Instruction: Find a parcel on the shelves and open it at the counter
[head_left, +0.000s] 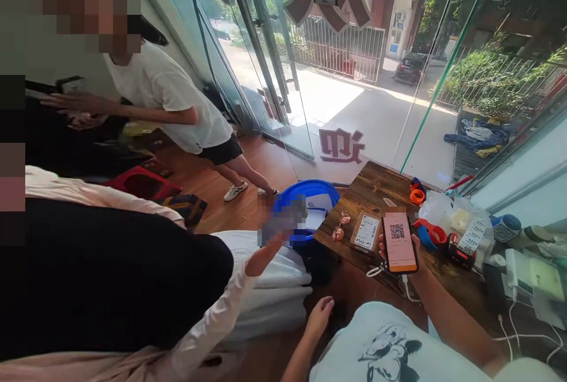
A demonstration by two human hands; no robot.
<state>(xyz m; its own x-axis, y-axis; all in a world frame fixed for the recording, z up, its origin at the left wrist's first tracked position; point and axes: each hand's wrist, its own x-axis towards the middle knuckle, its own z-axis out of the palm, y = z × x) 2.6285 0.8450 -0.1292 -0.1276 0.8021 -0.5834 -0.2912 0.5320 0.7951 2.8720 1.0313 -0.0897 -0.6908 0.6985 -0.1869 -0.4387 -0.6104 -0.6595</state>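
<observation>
My right hand [419, 261] is closed around a smartphone [397, 243], its screen up and showing a QR code on a pink and orange page. A white charging cable [407, 287] runs from the phone's lower end. Under and beside the phone is a dark wooden table [376, 184]. On it lie a small parcel with a white label [367, 232] and a pair of pink-lensed glasses [340, 227], left of the phone. My left hand [319, 314] hangs low in front of my printed shirt, fingers curled together with nothing visible in them.
At my left, a person's hand [268, 255] holds out a blurred object beside a blue bin [330, 190] with papers inside. Another person in a white T-shirt [172, 87] stands behind. Orange tape rings [417, 195], a label roll [472, 239] and plastic bags crowd the table's right. Glass doors stand ahead.
</observation>
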